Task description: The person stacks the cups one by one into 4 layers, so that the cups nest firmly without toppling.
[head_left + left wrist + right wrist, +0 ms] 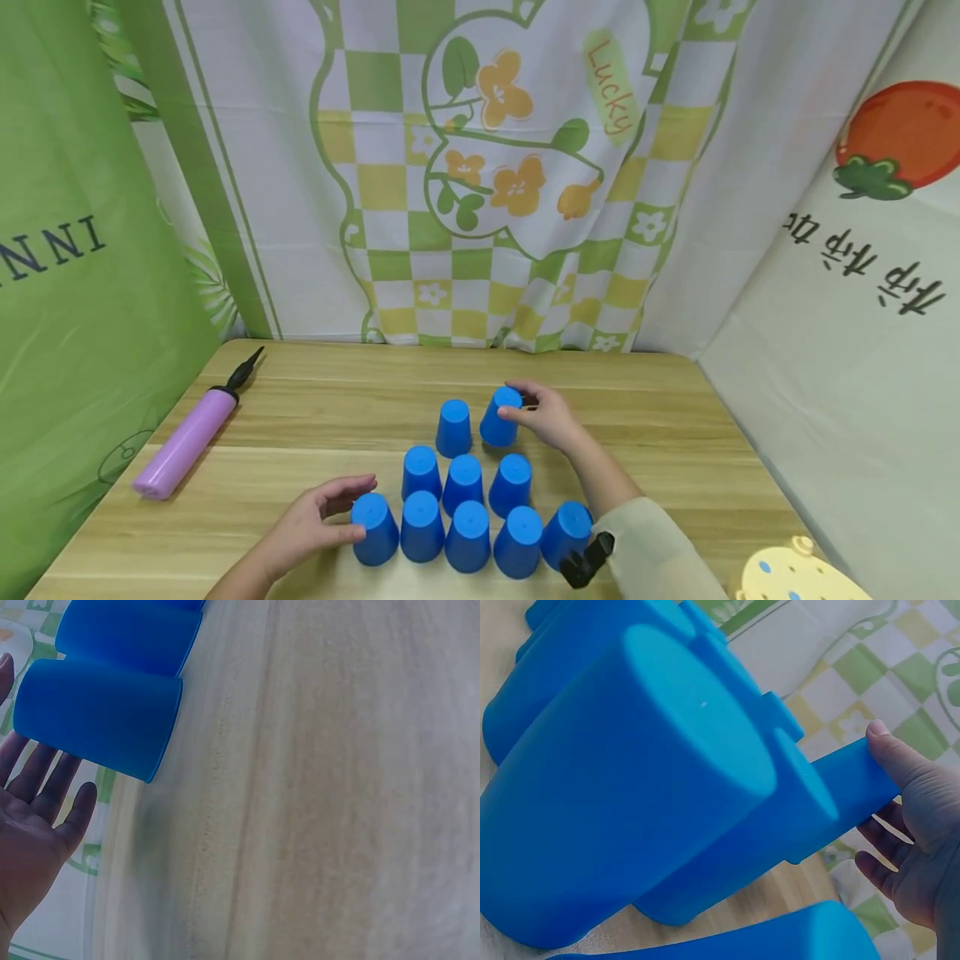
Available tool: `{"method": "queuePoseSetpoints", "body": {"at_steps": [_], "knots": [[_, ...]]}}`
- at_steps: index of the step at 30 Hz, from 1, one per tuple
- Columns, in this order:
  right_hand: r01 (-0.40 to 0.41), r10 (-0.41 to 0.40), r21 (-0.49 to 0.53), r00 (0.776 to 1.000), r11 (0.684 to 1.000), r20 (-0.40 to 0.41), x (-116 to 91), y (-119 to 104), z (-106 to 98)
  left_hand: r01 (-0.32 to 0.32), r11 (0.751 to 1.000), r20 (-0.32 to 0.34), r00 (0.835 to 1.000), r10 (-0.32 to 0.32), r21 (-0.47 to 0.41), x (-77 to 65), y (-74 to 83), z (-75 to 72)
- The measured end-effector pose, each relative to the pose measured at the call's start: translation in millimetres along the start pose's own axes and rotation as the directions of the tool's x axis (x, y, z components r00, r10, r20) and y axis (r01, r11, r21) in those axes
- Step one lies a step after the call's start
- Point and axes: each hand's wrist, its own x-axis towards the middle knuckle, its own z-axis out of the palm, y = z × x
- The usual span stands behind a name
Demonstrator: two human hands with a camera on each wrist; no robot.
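Upside-down blue plastic cups stand in rows on the wooden table. My right hand [551, 418] pinches the right-hand blue cup [499, 418] of the back pair between thumb and fingers; that cup leans slightly. Beside it stands another back cup [453, 429]. Three cups form the middle row, including the centre cup [462, 485]. At the left end of the front row, my left hand [313, 523] spreads loosely around the end cup [374, 531]. In the left wrist view, its fingers [56, 784] lie extended along that cup [97, 716]. Whether they touch it, I cannot tell.
A pink hand pump [187, 443] with a black nozzle lies on the table's left side. Patterned curtains [487, 308] hang behind and at the sides. A yellow spotted object [798, 573] is at the lower right. The right forearm passes above the front row's right end cup [567, 533].
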Motion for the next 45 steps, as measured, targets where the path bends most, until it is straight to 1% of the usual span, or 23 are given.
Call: {"method": "queuePoseSetpoints", "body": {"at_steps": [2,6,8,12,16,22,29,34,35,39,42,45], "knots": [[-0.002,0.002,-0.012,1.0,1.0,0.011,2,0,3,0.015,1.0,0.003,1.0,-0.015,-0.009,-0.1,-0.5,0.8],[-0.04,0.04,-0.023,0.998,0.999,0.038,5,2,8,-0.003,1.0,-0.002,1.0,0.003,0.009,-0.5,-1.1,1.7],[-0.059,0.06,-0.027,0.997,0.998,0.046,6,4,11,0.002,1.0,-0.012,1.0,-0.002,0.023,-0.3,-1.0,2.0],[-0.071,0.073,-0.038,0.996,0.997,0.056,8,8,15,0.003,0.999,-0.02,1.0,-0.002,0.032,-0.1,-0.9,2.7],[-0.069,0.073,-0.057,0.996,0.996,0.06,9,10,18,0.003,0.999,-0.022,1.0,-0.002,0.034,0.5,-1.2,3.5],[-0.067,0.072,-0.083,0.995,0.994,0.064,9,10,20,0.046,0.999,-0.038,0.998,-0.045,0.026,1.6,-0.3,4.7],[-0.04,0.048,-0.093,0.995,0.995,0.088,8,9,21,0.037,0.999,-0.061,0.998,-0.035,0.03,-0.1,-2.4,2.6],[-0.061,0.068,-0.075,0.993,0.995,0.094,7,9,19,0.04,0.998,-0.104,0.994,-0.036,0.039,-0.8,-1.2,-3.1],[-0.062,0.068,-0.069,0.993,0.996,0.092,7,9,18,0.046,0.998,-0.118,0.992,-0.041,0.043,-0.5,-0.5,-4.7],[-0.056,0.059,-0.036,0.995,0.998,0.079,3,7,13,0.038,0.997,-0.165,0.986,-0.026,0.073,2.9,3.1,-12.7],[-0.041,0.042,-0.017,0.996,0.999,0.073,-2,7,8,0.036,0.995,-0.203,0.979,-0.017,0.09,7.8,6.9,-19.1],[-0.026,0.026,0.008,0.998,1.0,0.065,-7,6,3,0.054,0.994,-0.26,0.965,-0.027,0.097,15.1,11.5,-24.7]]}}
